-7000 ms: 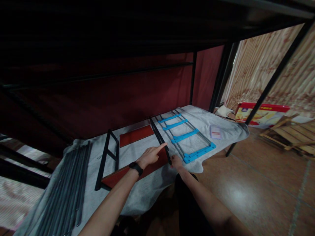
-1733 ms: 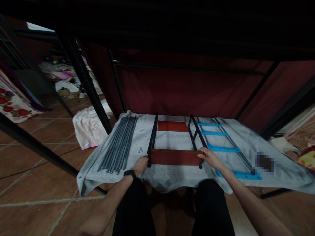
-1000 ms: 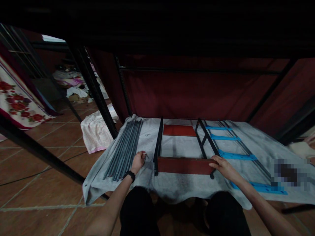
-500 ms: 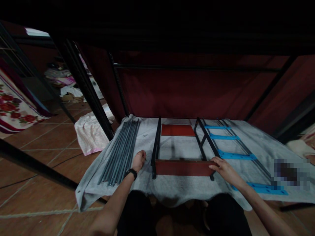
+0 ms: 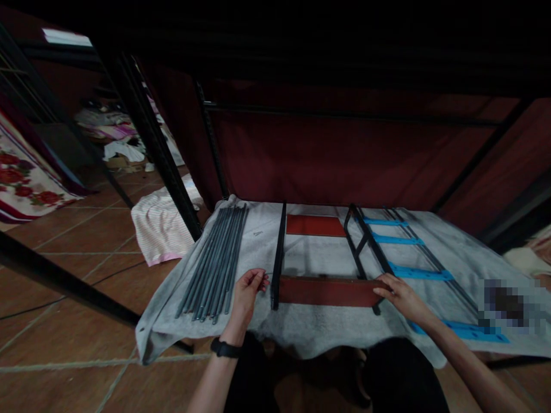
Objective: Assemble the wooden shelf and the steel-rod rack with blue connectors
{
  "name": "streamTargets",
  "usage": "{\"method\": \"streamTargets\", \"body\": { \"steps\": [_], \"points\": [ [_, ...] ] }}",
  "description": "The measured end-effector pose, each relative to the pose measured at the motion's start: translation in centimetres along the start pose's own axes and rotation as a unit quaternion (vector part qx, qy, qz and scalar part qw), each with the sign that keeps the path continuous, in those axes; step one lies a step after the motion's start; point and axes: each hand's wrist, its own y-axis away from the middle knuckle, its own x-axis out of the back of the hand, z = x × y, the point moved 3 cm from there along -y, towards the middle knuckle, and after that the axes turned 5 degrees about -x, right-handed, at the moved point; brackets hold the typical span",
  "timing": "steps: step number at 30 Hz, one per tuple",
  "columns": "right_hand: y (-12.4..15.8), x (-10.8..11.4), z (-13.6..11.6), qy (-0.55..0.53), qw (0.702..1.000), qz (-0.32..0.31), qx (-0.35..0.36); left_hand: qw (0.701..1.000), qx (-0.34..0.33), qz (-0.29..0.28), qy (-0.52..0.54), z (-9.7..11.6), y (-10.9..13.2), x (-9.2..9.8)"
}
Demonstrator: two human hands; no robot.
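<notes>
A black metal frame (image 5: 278,252) with two reddish-brown boards lies on the grey cloth. The near brown board (image 5: 327,291) stands on edge across the front of the frame, while the far board (image 5: 316,225) lies flatter at the back. My right hand (image 5: 398,293) is closed around the right end of the near board. Just left of the frame, my left hand (image 5: 250,289) is raised with its fingertips pinched together. Whatever sits in that pinch is too small to make out. A bundle of grey metal tubes (image 5: 215,258) lies left of this hand.
Blue slotted strips (image 5: 398,241) across thin dark rods lie right of the frame. A blurred dark patch (image 5: 508,304) is at the far right of the cloth (image 5: 258,234). Black posts (image 5: 150,137) and a bar overhead enclose the space. A striped cloth (image 5: 163,223) hangs at left.
My left hand has moved right, from beside the tubes toward the frame's left side, its fingers now pinched. The right hand stays on the near board. The view has shifted slightly.
</notes>
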Motion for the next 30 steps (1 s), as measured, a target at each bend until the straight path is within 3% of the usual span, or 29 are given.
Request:
{"method": "streamTargets", "body": {
  "steps": [4,10,21,30],
  "points": [
    [0.2,-0.2,0.4,0.008,1.0,0.024,-0.006,0.997,0.032,-0.009,0.074,0.4,1.4,-1.0],
    [0.3,0.0,0.1,0.007,1.0,0.029,-0.006,0.994,0.033,0.019,0.103,0.5,1.5,-0.1],
    [0.4,0.3,-0.2,0.0,1.0,0.013,-0.021,0.996,0.031,-0.037,0.069,1.7,1.9,-0.8],
    [0.4,0.3,-0.1,0.008,1.0,0.012,-0.021,0.994,0.028,-0.102,0.026,2.4,0.5,-1.2]
  ]
}}
